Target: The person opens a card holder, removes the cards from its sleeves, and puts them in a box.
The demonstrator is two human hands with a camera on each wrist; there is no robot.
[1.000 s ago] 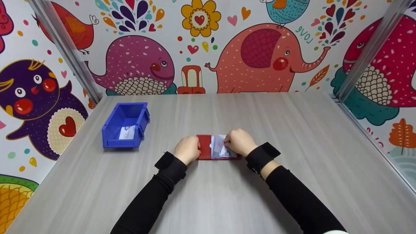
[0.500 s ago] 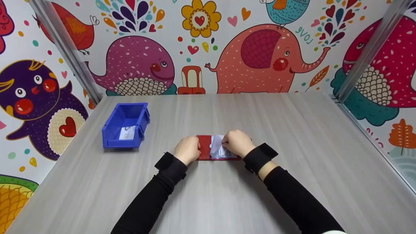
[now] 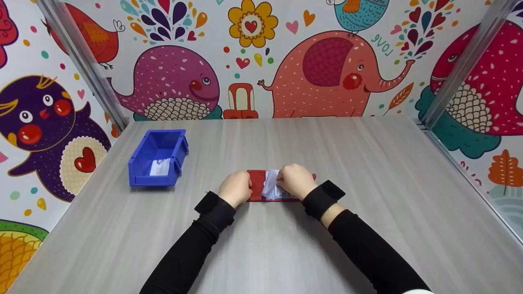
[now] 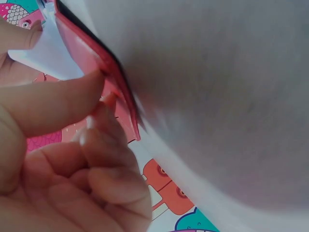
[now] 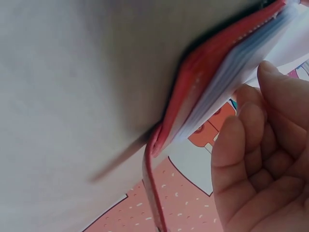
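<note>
A red card holder (image 3: 256, 184) lies spread open on the table in the head view, with a stack of clear plastic sleeves (image 5: 219, 84) in its right half. My left hand (image 3: 235, 188) pinches the left cover between thumb and fingers, as the left wrist view confirms. Over the right half, my right hand (image 3: 297, 179) pinches the free edge of one sleeve (image 3: 269, 185), which bends up and leans leftward. From the holder's right edge a narrow red strap (image 5: 152, 188) sticks out in the right wrist view. My right hand covers much of the sleeves from above.
A blue plastic bin (image 3: 153, 180) stands at the back left of the table (image 3: 229, 253), holding a small white printed card or packet (image 3: 160, 167). Cartoon-printed walls (image 3: 245, 61) enclose the table's back and sides.
My right hand has shifted a little to the left, lifting and bending the sleeve over leftward. More of the strap's end shows at the right. My left hand has stayed put.
</note>
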